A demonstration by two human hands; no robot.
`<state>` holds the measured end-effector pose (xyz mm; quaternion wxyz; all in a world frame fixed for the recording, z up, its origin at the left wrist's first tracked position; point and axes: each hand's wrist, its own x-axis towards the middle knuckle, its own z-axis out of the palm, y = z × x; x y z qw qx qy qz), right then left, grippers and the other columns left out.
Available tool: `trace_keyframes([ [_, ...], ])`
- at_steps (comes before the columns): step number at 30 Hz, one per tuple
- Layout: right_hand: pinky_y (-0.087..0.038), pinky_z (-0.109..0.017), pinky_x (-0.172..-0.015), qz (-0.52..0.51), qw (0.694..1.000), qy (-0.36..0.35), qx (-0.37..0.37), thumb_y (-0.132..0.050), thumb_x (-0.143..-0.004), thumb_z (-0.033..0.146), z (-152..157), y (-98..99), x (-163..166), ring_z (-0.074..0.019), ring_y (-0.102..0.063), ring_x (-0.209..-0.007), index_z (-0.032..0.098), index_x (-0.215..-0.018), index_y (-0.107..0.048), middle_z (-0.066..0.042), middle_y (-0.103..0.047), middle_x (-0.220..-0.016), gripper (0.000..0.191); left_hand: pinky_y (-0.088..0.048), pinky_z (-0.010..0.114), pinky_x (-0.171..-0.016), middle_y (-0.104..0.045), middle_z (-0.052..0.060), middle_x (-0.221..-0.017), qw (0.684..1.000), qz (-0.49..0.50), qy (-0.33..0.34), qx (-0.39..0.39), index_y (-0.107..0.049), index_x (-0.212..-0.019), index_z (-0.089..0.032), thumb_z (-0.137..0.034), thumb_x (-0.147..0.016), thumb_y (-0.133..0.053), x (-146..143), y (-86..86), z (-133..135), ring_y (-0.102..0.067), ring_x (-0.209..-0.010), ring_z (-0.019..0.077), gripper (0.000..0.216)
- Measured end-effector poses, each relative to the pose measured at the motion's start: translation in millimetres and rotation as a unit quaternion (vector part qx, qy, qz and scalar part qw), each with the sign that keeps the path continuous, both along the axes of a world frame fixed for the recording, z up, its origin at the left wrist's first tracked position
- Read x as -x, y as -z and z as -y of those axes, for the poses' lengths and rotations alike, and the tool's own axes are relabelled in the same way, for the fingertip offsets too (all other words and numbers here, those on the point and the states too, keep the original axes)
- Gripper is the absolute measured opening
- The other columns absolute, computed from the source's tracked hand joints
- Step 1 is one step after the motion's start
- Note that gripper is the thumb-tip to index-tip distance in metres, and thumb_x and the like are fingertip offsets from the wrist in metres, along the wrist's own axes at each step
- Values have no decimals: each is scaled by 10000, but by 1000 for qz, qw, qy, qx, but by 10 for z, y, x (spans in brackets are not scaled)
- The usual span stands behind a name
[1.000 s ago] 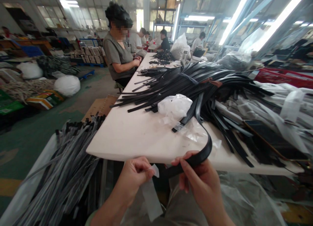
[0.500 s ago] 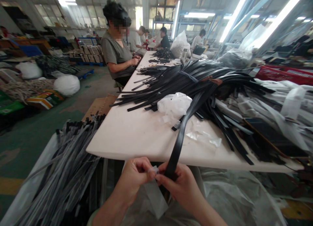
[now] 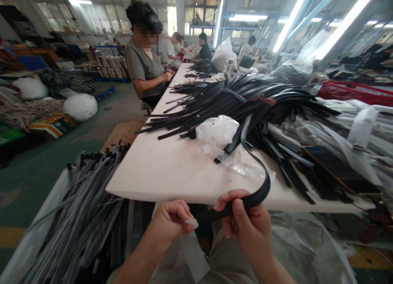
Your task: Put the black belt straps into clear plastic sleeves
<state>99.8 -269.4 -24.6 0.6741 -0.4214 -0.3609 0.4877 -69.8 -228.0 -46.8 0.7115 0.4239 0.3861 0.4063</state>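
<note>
My left hand [image 3: 175,219] is closed, pinching the end of a translucent plastic sleeve [image 3: 195,255] that hangs down over my lap. My right hand [image 3: 247,220] grips a black strap [image 3: 260,194] between thumb and fingers. One end of the strap points left toward the pinched plastic; whether it sits inside the sleeve I cannot tell. From my right hand the strap bends up in a curve over the table edge toward the large bundle of black straps [image 3: 239,95]. A crumpled white plastic bag [image 3: 216,131] lies beside the bundle.
The white table [image 3: 159,165] stretches away from me. Sleeved dark straps [image 3: 89,202] fill a container at lower left. A phone [image 3: 340,169] and white plastic sleeves [image 3: 362,128] lie at right. A co-worker [image 3: 144,63] sits along the table's left side.
My right hand has moved right and up along the strap, which now bows out to the right instead of running straight. My left hand still pinches the plastic sleeve.
</note>
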Motion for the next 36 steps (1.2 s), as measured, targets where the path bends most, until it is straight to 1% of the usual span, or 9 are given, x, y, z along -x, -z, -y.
trace_keyframes([
  [4,-318,-143,-315,-18,1000,1,-18,-589,-878,401,-23,-25,35,-59,-481,-366,168,-881,-614,-43,-646,-722,235,-337,215,-539,-551,-4,-577,1000,11,9,18,-615,-473,-143,-298,-494,-870,8,-15,17,-476,-570,94,299],
  [11,-346,-138,-320,-1,997,-43,-58,-557,-908,346,-38,107,0,-64,-514,-380,184,-917,-620,-51,-664,-761,174,-355,214,-543,-592,-6,-582,998,32,18,47,-620,-503,-140,-297,-479,-879,21,-29,35,-501,-555,95,304],
  [13,-351,-142,-321,2,998,-42,-52,-559,-906,348,-35,112,-10,-66,-515,-382,184,-917,-621,-53,-667,-762,176,-363,208,-548,-621,-1,-589,997,27,16,64,-643,-547,-143,-303,-486,-878,26,-12,34,-517,-553,96,291],
  [16,-355,-148,-316,5,998,-33,-49,-562,-902,357,-30,96,-19,-69,-509,-374,184,-910,-619,-50,-667,-754,182,-378,209,-552,-642,20,-565,997,5,31,67,-675,-607,-139,-381,-543,-848,28,20,26,-530,-534,101,304],
  [19,-349,-155,-305,5,999,-3,-40,-570,-893,379,-20,80,-24,-74,-500,-368,181,-896,-613,-52,-665,-744,202,-388,218,-544,-633,27,-536,997,-12,40,61,-669,-592,-134,-443,-547,-832,20,25,12,-523,-512,108,352],
  [21,-351,-156,-307,8,999,4,-35,-573,-890,385,-13,80,-25,-75,-501,-372,183,-892,-612,-52,-665,-746,205,-388,221,-540,-635,28,-536,997,-19,35,68,-661,-581,-134,-444,-524,-841,13,7,6,-520,-510,110,363],
  [26,-354,-141,-323,34,998,-26,-50,-555,-908,339,-14,114,-32,-62,-506,-373,192,-906,-618,-48,-671,-758,160,-374,202,-539,-628,16,-524,997,-24,21,74,-660,-593,-133,-414,-519,-851,1,-45,3,-512,-509,95,348],
  [31,-361,-146,-331,46,998,-12,-51,-556,-909,318,-23,139,-53,-63,-509,-383,175,-913,-613,-60,-666,-762,155,-385,205,-544,-644,23,-553,996,-24,25,80,-656,-607,-127,-412,-550,-838,-25,-63,6,-522,-518,98,342],
  [36,-369,-149,-330,56,997,-4,-54,-564,-904,314,-9,100,-55,-64,-506,-379,179,-900,-618,-51,-665,-752,146,-409,203,-552,-674,32,-613,996,-22,9,91,-673,-648,-127,-377,-597,-821,-51,-61,0,-546,-541,99,295],
])
